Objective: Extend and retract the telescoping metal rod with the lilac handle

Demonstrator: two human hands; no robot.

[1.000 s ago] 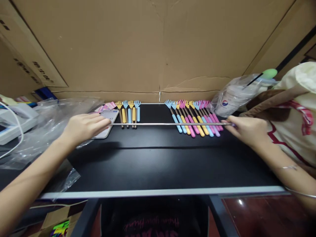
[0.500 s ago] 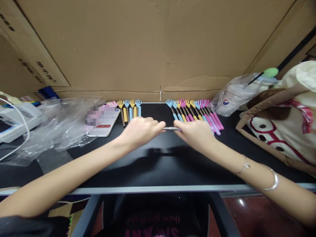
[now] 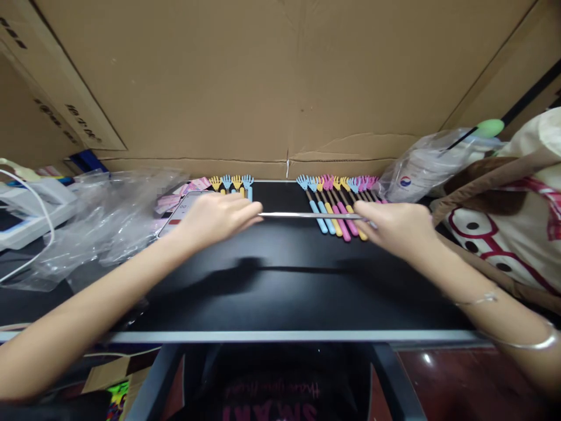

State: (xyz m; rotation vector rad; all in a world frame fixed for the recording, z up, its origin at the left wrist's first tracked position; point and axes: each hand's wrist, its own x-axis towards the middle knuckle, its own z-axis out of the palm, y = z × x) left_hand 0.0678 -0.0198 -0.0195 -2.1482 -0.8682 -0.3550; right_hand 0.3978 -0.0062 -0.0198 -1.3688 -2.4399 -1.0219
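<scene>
A thin metal rod, the shaft of a telescoping back scratcher, spans level between my two hands above the black table. My left hand is closed round one end, and my right hand grips the other; both ends are hidden in the fingers. Behind my right hand lies a row of several back scratchers with hand-shaped heads and blue, yellow, pink and purple handles. A smaller group of yellow and blue back scratchers lies behind my left hand, their handles partly covered by it.
A phone lies left of the small group, partly behind my left hand. Clear plastic bags spread further left. On the right stand a bagged cup and a cream cloth bag. A cardboard wall closes the back.
My hands have moved apart, left hand leftward and right hand rightward. The metal shaft between them now shows much longer than before.
</scene>
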